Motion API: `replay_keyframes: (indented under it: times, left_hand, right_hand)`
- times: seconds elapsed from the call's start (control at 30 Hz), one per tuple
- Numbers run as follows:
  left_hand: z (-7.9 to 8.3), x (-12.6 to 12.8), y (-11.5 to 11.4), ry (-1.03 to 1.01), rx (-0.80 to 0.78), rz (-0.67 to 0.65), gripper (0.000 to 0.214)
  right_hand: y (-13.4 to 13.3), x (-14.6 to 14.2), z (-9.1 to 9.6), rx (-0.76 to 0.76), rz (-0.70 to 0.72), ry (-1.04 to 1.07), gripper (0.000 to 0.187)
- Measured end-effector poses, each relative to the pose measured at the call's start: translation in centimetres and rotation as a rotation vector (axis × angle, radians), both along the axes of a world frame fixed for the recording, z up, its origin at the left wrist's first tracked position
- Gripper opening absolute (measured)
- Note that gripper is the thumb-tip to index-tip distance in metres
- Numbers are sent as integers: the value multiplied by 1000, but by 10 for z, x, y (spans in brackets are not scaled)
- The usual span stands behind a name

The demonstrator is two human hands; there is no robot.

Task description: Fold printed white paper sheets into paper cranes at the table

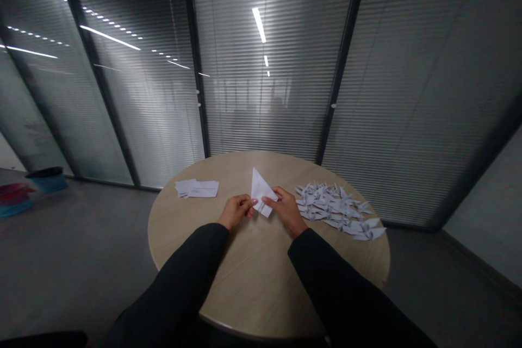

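Note:
A white sheet of paper [261, 187], folded to a triangular point at the top with a strip showing below, is held up over the middle of the table. My left hand [238, 211] pinches its lower left edge between thumb and fingers. On the other side my right hand [286, 209] grips the right corner, thumb in front and fingers behind. To the right lies a heap of folded white paper cranes [334, 206]. A small stack of white paper sheets [203, 189] rests on the left part of the table.
The round wooden table [244, 283] stands close to a glass partition with blinds [265, 119]. On the floor at far left are a blue tub with a dark rim [48, 180] and a red and blue tub [15, 198].

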State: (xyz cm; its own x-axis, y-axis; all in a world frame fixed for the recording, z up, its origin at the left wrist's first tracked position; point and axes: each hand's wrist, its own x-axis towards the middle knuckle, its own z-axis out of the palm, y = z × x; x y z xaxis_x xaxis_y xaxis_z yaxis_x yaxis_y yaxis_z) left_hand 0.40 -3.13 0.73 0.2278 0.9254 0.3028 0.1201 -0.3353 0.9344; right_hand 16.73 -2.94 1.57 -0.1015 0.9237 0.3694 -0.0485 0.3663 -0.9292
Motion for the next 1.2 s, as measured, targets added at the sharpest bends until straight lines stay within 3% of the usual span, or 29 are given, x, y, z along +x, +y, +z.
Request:
replay_keyframes:
  times: [0.23, 0.53, 0.73, 1.03, 1.2]
  left_hand:
    - [-3, -1, 1, -12, 3, 54, 44]
    - [-5, -2, 1, 118, 99, 121, 38]
    - [-9, -1, 3, 179, 188, 171, 66]
    - [-4, -1, -2, 49, 153, 106, 71]
    - [-5, 0, -4, 116, 141, 64, 82]
  right_hand:
    - [3, 0, -4, -70, 91, 34, 37]
    - [9, -2, -9, -116, 92, 33, 42]
    - [7, -1, -8, -116, 87, 2, 33]
    - [5, -1, -9, -126, 112, -9, 20]
    - [6, -1, -9, -80, 58, -74, 14]
